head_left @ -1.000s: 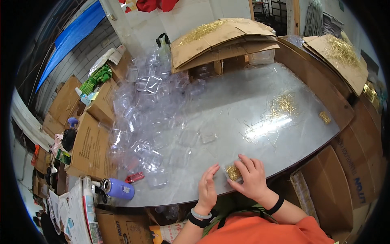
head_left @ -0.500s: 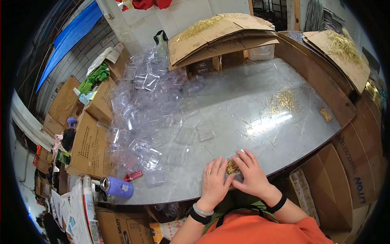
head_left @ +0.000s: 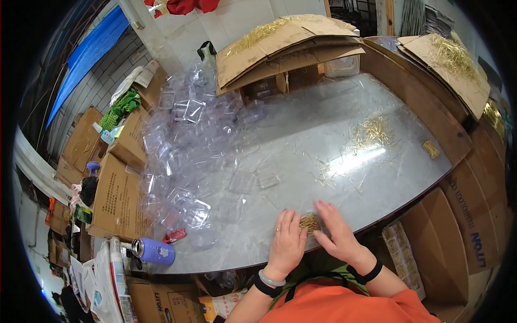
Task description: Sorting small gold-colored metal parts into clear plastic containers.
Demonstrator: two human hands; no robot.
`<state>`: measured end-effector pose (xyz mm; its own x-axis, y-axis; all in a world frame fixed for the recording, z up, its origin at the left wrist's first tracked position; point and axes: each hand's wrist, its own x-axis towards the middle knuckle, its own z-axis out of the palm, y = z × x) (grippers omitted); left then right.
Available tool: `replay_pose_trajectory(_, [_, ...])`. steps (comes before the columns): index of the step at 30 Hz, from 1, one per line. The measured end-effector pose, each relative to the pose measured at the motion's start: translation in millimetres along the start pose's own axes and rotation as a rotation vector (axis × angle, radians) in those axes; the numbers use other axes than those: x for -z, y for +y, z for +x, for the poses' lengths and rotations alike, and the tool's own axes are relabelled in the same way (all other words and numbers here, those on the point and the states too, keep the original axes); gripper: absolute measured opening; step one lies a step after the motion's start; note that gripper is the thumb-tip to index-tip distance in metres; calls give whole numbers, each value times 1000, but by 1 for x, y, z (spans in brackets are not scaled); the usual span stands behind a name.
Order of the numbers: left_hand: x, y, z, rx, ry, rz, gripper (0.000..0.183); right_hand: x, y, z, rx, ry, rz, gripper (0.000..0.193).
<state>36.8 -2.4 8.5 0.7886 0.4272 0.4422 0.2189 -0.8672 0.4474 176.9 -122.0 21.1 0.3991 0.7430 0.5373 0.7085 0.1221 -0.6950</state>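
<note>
At the table's near edge a small bundle of gold-coloured wire hooks (head_left: 309, 223) lies between my two hands. My left hand (head_left: 286, 240) rests along the bundle's left side, fingers stretched out and held together, a ring on one finger. To the right of the bundle my right hand (head_left: 338, 231) is held open, its fingers extended and slightly blurred, a little apart from the hooks. Farther off, a loose heap of the same gold hooks (head_left: 372, 132) is scattered on the grey table (head_left: 301, 124). Another small bundle of hooks (head_left: 431, 149) sits near the right edge.
Many clear plastic boxes (head_left: 186, 140) are piled on the table's left side. A purple bottle (head_left: 156, 251) and a red packet (head_left: 174, 235) are at the front left. Cardboard sheets (head_left: 291, 46) with gold hooks cover the back. A cardboard box (head_left: 116, 199) borders the left.
My right hand has moved away from the bundle to the right, uncovering more of it. My left hand stays at its left side. The view has shifted slightly.
</note>
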Motion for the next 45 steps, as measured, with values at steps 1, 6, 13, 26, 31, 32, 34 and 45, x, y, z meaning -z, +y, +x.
replay_pose_trajectory(1, [1, 2, 0, -7, 6, -1, 43, -1, -3, -3, -70, 86, 38, 54])
replay_pose_trajectory(6, [0, 0, -3, -21, 44, -27, 40, -9, 2, -20, -29, 99, -189, 54])
replay_pose_trajectory(13, [-1, -3, -7, 18, 129, -141, 45, -11, -6, -8, 93, 107, -348, 44])
replay_pose_trajectory(26, [5, 2, -1, 17, 75, -113, 38, -10, 5, 14, -15, 72, -167, 37])
replay_pose_trajectory(31, [6, 2, -4, 15, 49, -135, 39, -14, 10, 16, -112, 44, -6, 27])
replay_pose_trajectory(32, [7, 3, -3, 19, 44, -136, 39, -14, 11, 15, -195, 47, 96, 26])
replay_pose_trajectory(34, [8, 3, -1, -14, 55, -115, 40, -12, 6, 13, -279, 75, 181, 25])
replay_pose_trajectory(45, [4, -1, 0, -2, 83, -179, 45, -3, 10, 19, 16, 10, -62, 15])
